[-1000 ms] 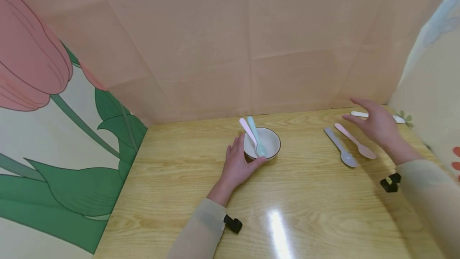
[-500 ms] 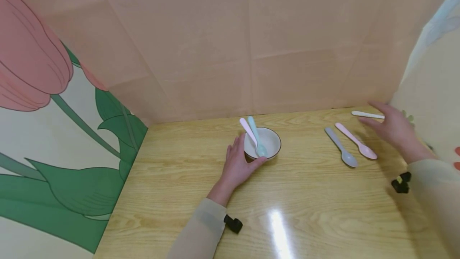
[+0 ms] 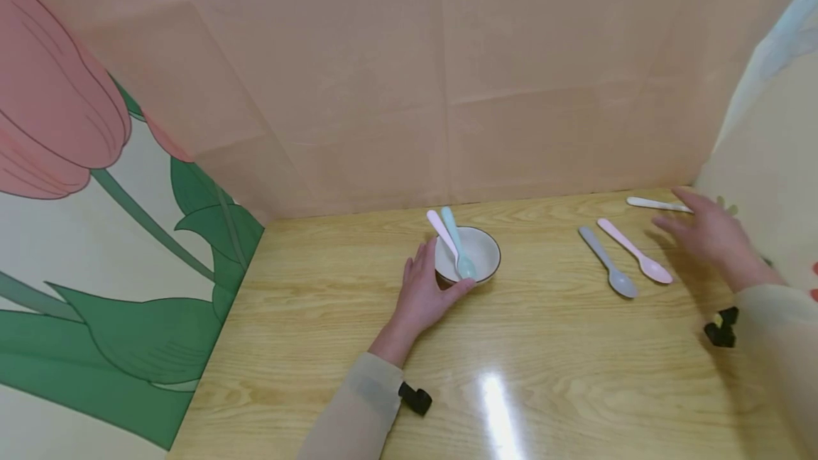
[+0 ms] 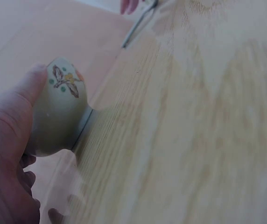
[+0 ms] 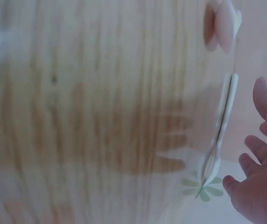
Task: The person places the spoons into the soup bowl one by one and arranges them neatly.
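Note:
A small white bowl [image 3: 481,250] stands mid-table with a pink spoon [image 3: 439,228] and a light blue spoon [image 3: 454,234] leaning in it. My left hand [image 3: 423,288] cups the bowl's near-left side, thumb and fingers curled round it. In the left wrist view the thumb presses the bowl's painted wall [image 4: 59,112]. My right hand [image 3: 709,233] hovers with spread fingers at the far right, over the bowl end of a white spoon [image 3: 647,202]. In the right wrist view the white spoon [image 5: 222,126] lies just left of the fingers [image 5: 257,154], untouched.
A grey spoon [image 3: 607,261] and a second pink spoon [image 3: 635,250] lie side by side on the wooden table [image 3: 543,375], left of my right hand. Peach paper walls close the back, a floral panel the left, a pale panel the right.
My right hand has slid to the right and slightly nearer, from above the pink spoon to the white spoon's end near the right wall. The left hand and bowl have stayed put.

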`<state>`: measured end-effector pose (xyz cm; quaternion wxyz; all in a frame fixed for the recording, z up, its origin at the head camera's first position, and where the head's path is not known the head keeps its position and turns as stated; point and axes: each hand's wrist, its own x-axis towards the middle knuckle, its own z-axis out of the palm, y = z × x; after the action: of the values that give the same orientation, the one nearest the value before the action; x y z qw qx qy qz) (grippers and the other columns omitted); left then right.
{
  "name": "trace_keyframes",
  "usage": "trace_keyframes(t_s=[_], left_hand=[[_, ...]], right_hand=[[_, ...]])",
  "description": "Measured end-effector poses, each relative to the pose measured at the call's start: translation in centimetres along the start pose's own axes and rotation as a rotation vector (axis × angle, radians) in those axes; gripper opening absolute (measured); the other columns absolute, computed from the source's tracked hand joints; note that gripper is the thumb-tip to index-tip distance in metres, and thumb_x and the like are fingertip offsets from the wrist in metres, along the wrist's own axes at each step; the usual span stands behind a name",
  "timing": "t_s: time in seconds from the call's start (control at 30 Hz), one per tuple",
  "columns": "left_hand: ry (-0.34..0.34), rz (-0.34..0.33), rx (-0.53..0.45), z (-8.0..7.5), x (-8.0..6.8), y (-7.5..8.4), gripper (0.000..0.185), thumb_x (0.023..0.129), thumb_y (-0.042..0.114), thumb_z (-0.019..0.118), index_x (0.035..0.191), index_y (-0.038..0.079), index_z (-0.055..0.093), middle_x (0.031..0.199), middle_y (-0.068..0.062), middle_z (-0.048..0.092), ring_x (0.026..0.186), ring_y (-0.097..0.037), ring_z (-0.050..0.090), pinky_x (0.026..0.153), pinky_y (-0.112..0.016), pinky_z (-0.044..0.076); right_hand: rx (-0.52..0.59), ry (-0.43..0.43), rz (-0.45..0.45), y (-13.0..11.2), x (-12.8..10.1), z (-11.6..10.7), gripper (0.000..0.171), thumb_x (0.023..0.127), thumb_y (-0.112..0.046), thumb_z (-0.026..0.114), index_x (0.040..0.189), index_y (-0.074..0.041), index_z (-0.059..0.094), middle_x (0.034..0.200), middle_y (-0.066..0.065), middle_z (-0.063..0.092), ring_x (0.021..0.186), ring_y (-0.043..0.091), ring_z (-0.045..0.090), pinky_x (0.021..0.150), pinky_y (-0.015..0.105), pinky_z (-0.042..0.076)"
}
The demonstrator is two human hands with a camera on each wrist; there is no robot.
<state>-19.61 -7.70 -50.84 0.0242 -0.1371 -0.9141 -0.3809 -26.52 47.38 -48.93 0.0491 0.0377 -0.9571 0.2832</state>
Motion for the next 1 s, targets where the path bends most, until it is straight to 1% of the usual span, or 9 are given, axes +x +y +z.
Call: trace_keyframes(t_s=[0.13,0.23,0.37,0.47,0.57,0.7,0.83,1.0], left_hand=[[0.001,0.000,-0.001,0.0,0.0,0.0,0.113,0.095,0.072,0.075,0.176,0.015,0.020,0.179,-0.012,0.030,0.169,-0.033,0.018,0.136,-0.054,0.008],[0.002,0.003,0.004,0.2,0.0,-0.1,0.113,0.095,0.073,0.075,0.176,0.015,0.020,0.179,-0.012,0.031,0.169,-0.032,0.017,0.136,-0.055,0.009],[-0.001,0.000,0.007,0.2,0.0,-0.2,0.114,0.095,0.073,0.075,0.177,0.015,0.019,0.180,-0.011,0.030,0.169,-0.029,0.016,0.136,-0.054,0.009],[0.002,0.001,0.006,0.1,0.0,-0.2,0.114,0.095,0.072,0.075,0.177,0.015,0.019,0.180,-0.011,0.029,0.169,-0.029,0.016,0.136,-0.054,0.009],[0.006,0.006,0.007,0.1,0.0,-0.3,0.114,0.095,0.071,0.076,0.177,0.017,0.018,0.180,-0.011,0.030,0.169,-0.031,0.017,0.136,-0.054,0.009],[0.006,0.006,0.007,0.1,0.0,-0.3,0.113,0.095,0.071,0.076,0.177,0.019,0.018,0.179,-0.010,0.031,0.169,-0.030,0.017,0.136,-0.054,0.009],[0.011,0.010,0.001,0.2,0.1,-0.3,0.112,0.095,0.071,0.076,0.176,0.017,0.021,0.178,-0.011,0.033,0.168,-0.030,0.018,0.135,-0.055,0.010],[0.010,0.005,0.000,0.2,0.1,-0.3,0.112,0.095,0.070,0.077,0.175,0.016,0.022,0.178,-0.011,0.033,0.169,-0.030,0.018,0.135,-0.055,0.010]], right_hand=[[-0.035,-0.007,-0.031,0.7,-0.1,0.3,0.087,0.115,-0.038,0.060,0.171,0.009,0.012,0.162,0.051,0.021,0.145,0.076,0.020,0.120,0.083,0.013],[-0.059,-0.014,-0.036,1.2,-0.2,0.5,0.088,0.115,-0.036,0.060,0.170,0.012,0.009,0.160,0.054,0.022,0.144,0.078,0.019,0.119,0.085,0.012],[-0.097,-0.032,-0.022,1.7,-0.4,0.6,0.089,0.116,-0.040,0.055,0.168,0.014,0.006,0.162,0.053,0.018,0.146,0.078,0.012,0.120,0.085,0.005],[-0.123,-0.037,-0.028,2.0,-0.4,0.7,0.088,0.117,-0.041,0.053,0.167,0.016,0.007,0.163,0.052,0.016,0.148,0.078,0.007,0.121,0.083,0.001],[-0.143,-0.047,-0.026,2.1,-0.4,0.8,0.088,0.117,-0.043,0.051,0.166,0.018,0.010,0.163,0.051,0.015,0.148,0.079,0.003,0.121,0.083,-0.001],[-0.161,-0.077,-0.017,2.2,-0.4,0.9,0.087,0.117,-0.044,0.050,0.165,0.019,0.013,0.163,0.052,0.016,0.147,0.080,0.002,0.118,0.087,0.002],[-0.174,-0.099,-0.022,2.2,-0.2,0.9,0.086,0.117,-0.044,0.050,0.164,0.020,0.014,0.163,0.051,0.017,0.145,0.081,0.007,0.115,0.089,0.008],[-0.193,-0.097,-0.024,2.2,-0.1,0.9,0.086,0.117,-0.045,0.049,0.162,0.022,0.018,0.161,0.051,0.021,0.143,0.081,0.010,0.113,0.089,0.010]])
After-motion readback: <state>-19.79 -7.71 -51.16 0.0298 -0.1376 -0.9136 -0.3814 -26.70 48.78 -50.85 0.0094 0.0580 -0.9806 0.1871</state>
